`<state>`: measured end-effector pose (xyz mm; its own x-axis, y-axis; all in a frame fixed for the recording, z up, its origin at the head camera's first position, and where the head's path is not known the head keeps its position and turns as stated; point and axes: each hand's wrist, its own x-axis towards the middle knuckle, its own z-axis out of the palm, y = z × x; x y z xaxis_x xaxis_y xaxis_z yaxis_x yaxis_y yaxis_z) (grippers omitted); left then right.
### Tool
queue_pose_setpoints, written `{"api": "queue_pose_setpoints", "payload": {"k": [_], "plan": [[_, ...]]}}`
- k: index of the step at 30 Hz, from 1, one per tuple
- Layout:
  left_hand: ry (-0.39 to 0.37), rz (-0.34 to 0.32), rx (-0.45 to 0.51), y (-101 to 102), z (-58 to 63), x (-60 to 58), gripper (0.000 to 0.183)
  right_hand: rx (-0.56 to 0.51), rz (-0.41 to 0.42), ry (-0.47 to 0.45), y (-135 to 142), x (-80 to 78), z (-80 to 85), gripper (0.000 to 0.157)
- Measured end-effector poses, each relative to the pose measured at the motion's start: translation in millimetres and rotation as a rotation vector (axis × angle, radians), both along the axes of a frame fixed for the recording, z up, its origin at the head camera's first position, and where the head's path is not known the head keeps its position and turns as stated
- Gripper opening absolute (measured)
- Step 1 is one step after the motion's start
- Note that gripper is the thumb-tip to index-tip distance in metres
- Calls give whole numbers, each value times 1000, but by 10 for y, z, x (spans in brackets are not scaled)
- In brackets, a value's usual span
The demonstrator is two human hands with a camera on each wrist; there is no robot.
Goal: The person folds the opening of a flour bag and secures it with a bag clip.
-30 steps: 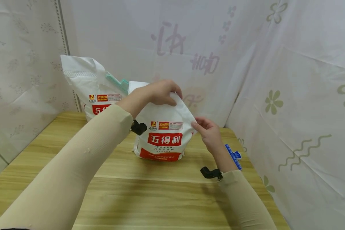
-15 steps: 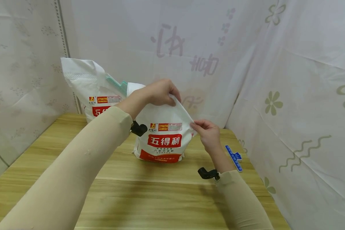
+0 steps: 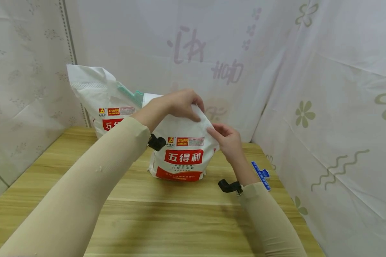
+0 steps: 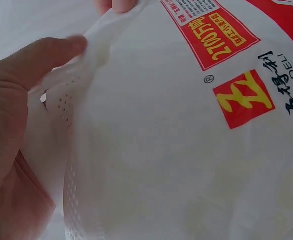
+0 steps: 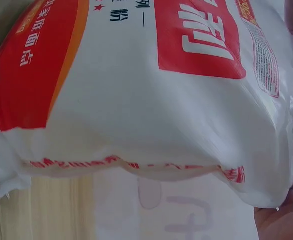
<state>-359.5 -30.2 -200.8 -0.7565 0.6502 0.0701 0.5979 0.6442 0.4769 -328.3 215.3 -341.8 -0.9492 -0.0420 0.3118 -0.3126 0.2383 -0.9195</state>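
Observation:
A white flour bag (image 3: 184, 156) with red printing stands upright on the table. My left hand (image 3: 184, 103) grips its top edge from above, thumb on the near side and fingers behind. In the left wrist view, my left thumb (image 4: 61, 47) lies at the bag's folded top, beside a dotted seam. My right hand (image 3: 229, 141) holds the sloping right edge with thumb and fingers, a little below the left one. In the right wrist view the bag (image 5: 181, 115) bulges across the picture, with the right fingers partly hidden behind its edge.
A second flour bag (image 3: 94, 92) stands behind to the left, its top folded over, with a teal clip (image 3: 130, 94) across it. A blue toothed clip (image 3: 261, 175) lies on the wooden table (image 3: 167, 221) at right. Patterned curtains (image 3: 308, 71) surround the table.
My right hand has slid up the bag's right edge and slightly left, and the stretched right corner has slackened. The left hand keeps its place at the top, its thumb shifting slightly.

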Motion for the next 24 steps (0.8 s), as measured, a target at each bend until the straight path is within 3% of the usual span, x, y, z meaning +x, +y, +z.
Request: {"api": "queue_pose_setpoints", "payload": {"k": [16, 21, 24], "plan": [[61, -2, 56, 41, -60, -22, 16, -127, -29, 114, -75, -49, -68, 19], [66, -5, 54, 46, -58, -30, 15, -133, -47, 188, -102, -47, -92, 23], [57, -9, 46, 25, -49, -40, 16, -68, -27, 179, -33, -29, -87, 29]]}}
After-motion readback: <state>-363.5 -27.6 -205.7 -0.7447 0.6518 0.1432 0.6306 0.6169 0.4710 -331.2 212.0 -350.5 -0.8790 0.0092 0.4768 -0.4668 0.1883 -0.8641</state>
